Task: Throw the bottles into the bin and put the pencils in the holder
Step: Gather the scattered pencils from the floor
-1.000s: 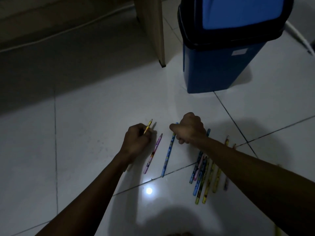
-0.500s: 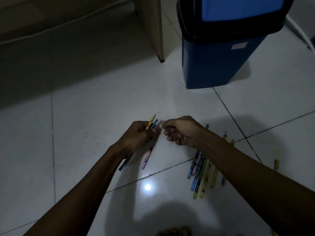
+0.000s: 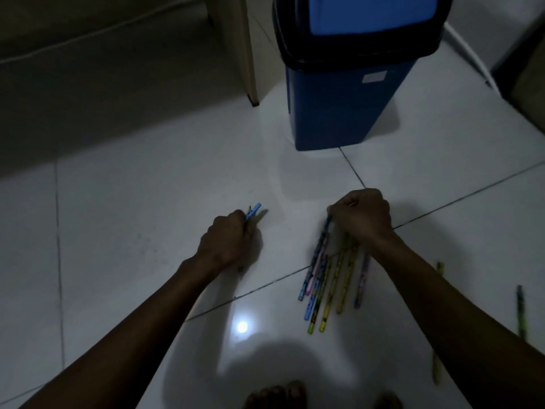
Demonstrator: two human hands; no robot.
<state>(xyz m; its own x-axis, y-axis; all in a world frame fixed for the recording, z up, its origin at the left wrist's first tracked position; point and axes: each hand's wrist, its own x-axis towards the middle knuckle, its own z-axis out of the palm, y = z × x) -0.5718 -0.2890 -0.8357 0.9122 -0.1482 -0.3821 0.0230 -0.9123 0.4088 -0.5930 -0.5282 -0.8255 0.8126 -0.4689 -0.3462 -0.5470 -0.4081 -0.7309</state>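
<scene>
My left hand (image 3: 228,242) is closed around a small bunch of pencils; a blue pencil tip (image 3: 255,208) sticks out past the knuckles. My right hand (image 3: 362,215) is fisted over the far ends of a pile of several pencils (image 3: 327,278) lying on the white tile floor, pinching the top of a dark blue one. Two more pencils (image 3: 520,311) lie apart at the right, beyond my right forearm. A blue bin (image 3: 339,107) with a black rim and a blue swing lid stands just beyond my hands. No bottles or holder are in view.
A wooden furniture leg (image 3: 246,54) stands left of the bin. A white cable (image 3: 466,51) runs along the floor at the right. Toes (image 3: 277,397) show at the bottom edge. The room is dim, with one light glare on the tiles.
My hands came together, then parted. The pencils between them are off the floor; my left hand holds more. My right hand moved right onto the pile.
</scene>
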